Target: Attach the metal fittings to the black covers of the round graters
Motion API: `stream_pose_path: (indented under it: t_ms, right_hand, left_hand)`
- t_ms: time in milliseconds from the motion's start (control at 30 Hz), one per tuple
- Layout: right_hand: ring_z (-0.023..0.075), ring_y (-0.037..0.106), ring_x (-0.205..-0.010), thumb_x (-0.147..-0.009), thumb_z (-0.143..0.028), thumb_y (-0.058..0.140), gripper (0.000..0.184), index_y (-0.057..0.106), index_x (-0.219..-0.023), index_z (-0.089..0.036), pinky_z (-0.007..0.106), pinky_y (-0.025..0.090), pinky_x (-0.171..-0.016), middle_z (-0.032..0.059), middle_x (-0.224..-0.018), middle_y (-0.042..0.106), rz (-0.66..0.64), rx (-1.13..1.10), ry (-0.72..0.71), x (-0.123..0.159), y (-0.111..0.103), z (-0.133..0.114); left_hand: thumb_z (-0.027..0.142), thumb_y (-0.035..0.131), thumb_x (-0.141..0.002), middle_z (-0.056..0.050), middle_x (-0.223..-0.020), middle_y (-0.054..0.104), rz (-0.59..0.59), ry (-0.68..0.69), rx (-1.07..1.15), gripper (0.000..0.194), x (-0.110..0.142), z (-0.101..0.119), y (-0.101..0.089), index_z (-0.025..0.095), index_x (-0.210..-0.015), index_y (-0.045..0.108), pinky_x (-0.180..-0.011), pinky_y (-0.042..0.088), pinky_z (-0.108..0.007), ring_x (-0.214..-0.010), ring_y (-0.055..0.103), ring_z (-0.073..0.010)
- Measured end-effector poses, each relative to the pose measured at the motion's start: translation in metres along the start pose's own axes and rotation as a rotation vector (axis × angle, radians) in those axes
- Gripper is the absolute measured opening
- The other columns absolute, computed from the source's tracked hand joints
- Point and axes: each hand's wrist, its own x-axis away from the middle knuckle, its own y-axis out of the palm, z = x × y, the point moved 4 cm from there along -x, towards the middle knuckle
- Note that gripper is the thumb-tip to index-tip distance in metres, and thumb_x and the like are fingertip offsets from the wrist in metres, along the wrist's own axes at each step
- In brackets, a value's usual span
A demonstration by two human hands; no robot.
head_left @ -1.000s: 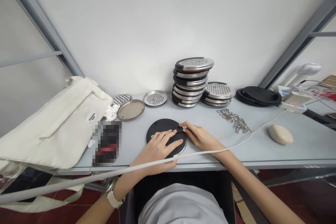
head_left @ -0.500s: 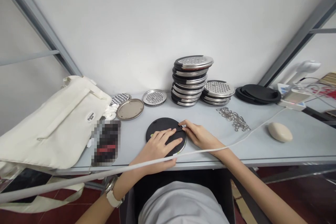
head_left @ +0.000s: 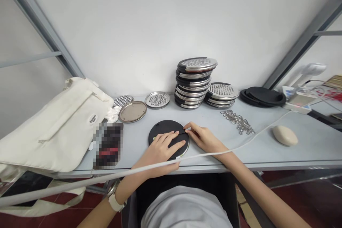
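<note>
A round black disc lies on the table before me, with a slot near its far edge and a pale, greenish strip along its near right rim. My left hand rests on top of it, fingers spread flat across the surface. At the disc's right edge my right hand is closed in a pinch. A small metal wire loop appears to be between thumb and forefinger, mostly hidden by the fingertips. To the right lies a loose pile of metal wire loops.
Behind the disc stand a tall stack of round graters and a lower stack. Black round covers lie farther right, near a pale oval object. A white cable crosses in front; a cream bag sits left.
My right fingertips have shifted very slightly at the disc's edge, and less of the metal piece shows between them. The left hand and disc look the same.
</note>
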Motion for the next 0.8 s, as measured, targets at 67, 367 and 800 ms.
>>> stream_pose_path:
  t_ms: [67, 367, 800]
  right_hand:
    - [0.0163, 0.064, -0.071, -0.094, -0.026, 0.037, 0.019, 0.048, -0.108, -0.019, 0.026, 0.047, -0.065, 0.0052, -0.084, 0.067, 0.010, 0.002, 0.010, 0.000, 0.002, 0.003]
    - [0.0170, 0.058, -0.074, -0.094, -0.021, 0.036, 0.009, 0.044, -0.089, -0.021, 0.028, 0.046, -0.067, 0.0055, -0.083, 0.060, 0.087, 0.010, -0.042, 0.000, 0.002, 0.000]
    - [0.0217, 0.048, -0.082, -0.093, -0.014, 0.037, 0.016, 0.051, -0.088, -0.019, 0.039, 0.042, -0.079, 0.0079, -0.087, 0.058, 0.134, 0.192, -0.126, -0.002, -0.004, -0.009]
  left_hand:
    - [0.030, 0.057, -0.080, -0.009, -0.143, 0.038, 0.008, -0.005, 0.003, 0.055, 0.000, 0.000, -0.001, 0.024, -0.133, 0.046, -0.102, 0.033, -0.043, -0.130, 0.036, -0.0275]
    - [0.030, 0.059, -0.078, -0.010, -0.142, 0.039, 0.013, 0.002, 0.002, 0.055, -0.001, 0.001, -0.002, 0.024, -0.132, 0.047, -0.101, 0.034, -0.043, -0.129, 0.038, -0.0281]
    - [0.030, 0.060, -0.077, -0.010, -0.144, 0.037, -0.006, -0.004, -0.008, 0.057, 0.000, 0.000, -0.001, 0.024, -0.132, 0.046, -0.102, 0.033, -0.043, -0.129, 0.036, -0.0270]
